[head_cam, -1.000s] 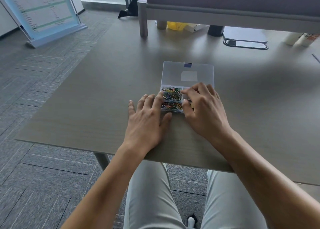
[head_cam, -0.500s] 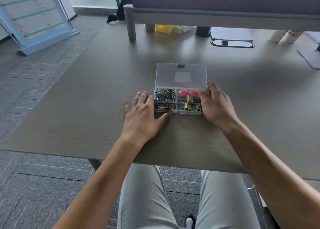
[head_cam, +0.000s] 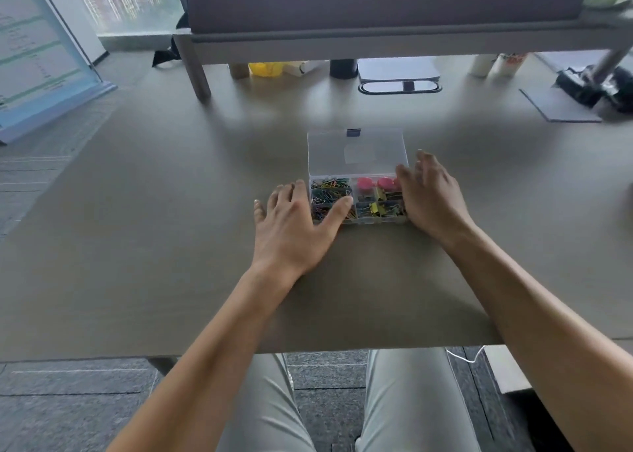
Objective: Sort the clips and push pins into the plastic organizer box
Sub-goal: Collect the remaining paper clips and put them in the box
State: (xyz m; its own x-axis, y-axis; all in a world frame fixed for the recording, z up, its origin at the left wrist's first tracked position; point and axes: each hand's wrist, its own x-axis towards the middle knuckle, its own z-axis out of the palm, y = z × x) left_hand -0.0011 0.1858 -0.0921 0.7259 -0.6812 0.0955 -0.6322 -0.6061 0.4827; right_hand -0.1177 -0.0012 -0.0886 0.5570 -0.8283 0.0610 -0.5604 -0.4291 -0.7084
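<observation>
- A grey-brown tabletop (head_cam: 171,246) is filling the view, with a raised grey partition (head_cam: 376,2) standing along its far edge and carpeted floor (head_cam: 68,400) lying below the near edge.
- A clear plastic organizer box (head_cam: 358,211) is sitting on the tabletop in the middle, its transparent lid (head_cam: 356,152) lying open and tilted back on the far side.
- Coloured paper clips (head_cam: 329,194) are filling the left compartments; pink push pins (head_cam: 376,183) are lying in a far right compartment; yellow and dark binder clips (head_cam: 378,208) are occupying the near right compartments.
- The left hand (head_cam: 294,229) is resting flat beside the left wall of the box, fingers straight and released, thumb lying over the near left corner.
- The right hand (head_cam: 431,198) is resting against the right wall, fingers relaxed and extended, grasping nothing.
</observation>
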